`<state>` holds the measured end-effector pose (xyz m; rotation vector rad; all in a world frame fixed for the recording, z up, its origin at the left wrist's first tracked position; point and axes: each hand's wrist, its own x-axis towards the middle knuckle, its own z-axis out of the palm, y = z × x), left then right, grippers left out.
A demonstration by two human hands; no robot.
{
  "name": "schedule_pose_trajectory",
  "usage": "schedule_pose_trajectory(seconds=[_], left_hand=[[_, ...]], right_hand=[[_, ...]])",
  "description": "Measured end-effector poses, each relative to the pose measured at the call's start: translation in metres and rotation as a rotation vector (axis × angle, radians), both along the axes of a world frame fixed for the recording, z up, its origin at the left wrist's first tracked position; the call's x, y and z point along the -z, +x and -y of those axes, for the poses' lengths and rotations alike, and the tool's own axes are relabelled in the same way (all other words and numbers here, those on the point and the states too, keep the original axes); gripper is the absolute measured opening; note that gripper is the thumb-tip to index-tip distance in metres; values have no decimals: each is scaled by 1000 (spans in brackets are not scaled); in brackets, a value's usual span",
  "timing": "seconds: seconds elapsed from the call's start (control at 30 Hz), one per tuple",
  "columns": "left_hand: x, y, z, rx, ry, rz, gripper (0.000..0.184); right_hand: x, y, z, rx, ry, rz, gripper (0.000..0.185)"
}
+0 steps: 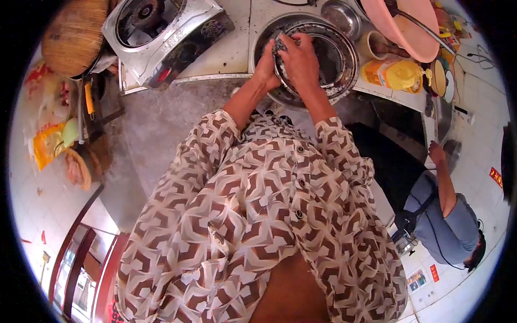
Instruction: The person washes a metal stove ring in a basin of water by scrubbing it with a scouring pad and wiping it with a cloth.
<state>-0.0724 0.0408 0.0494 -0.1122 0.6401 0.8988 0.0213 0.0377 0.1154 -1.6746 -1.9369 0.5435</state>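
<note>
Both my hands are together over a wide metal basin (258,46) on the counter. Between them is a dark grey, speckled wad that looks like a steel wool scrubber (279,45). My right hand (301,62) curls its fingers over the wad from the right. On the other side, my left hand (265,67) presses against it with its fingers closed, partly hidden. Inside the basin, beneath my hands, is a round metal pan (347,56), its inside dark and grimy.
A silver gas stove (161,43) stands to the left. Right of the basin are a small metal bowl (342,16), a mug (371,46), a yellow bottle (396,74) and a pink basin (414,32). Another person (439,215) stands at the far right.
</note>
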Motion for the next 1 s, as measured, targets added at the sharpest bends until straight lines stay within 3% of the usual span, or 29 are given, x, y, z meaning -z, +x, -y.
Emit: schedule_pose_trajectory(seconds=[0.23, 0.47, 0.6, 0.63, 0.77, 0.9, 1.0], left_hand=[[1, -10, 3, 73, -49, -66, 51], [-14, 6, -1, -30, -9, -168, 52], [-17, -6, -1, 15, 21, -98, 49], [-9, -2, 1, 21, -8, -146, 48], [-18, 4, -2, 78, 99, -206, 51], [-10, -5, -7, 50, -36, -99, 54], [-8, 3, -2, 54, 25, -183, 53]], right_hand=[[10, 16, 15, -214, -102, 18, 39], [6, 14, -21, 52, 140, 24, 39], [5, 20, 5, -212, -40, -64, 41], [4, 20, -1, -154, -90, -14, 40], [6, 28, -31, 79, 153, 17, 39], [-9, 13, 3, -166, -64, -32, 37], [-7, 22, -13, -90, 14, 45, 36]])
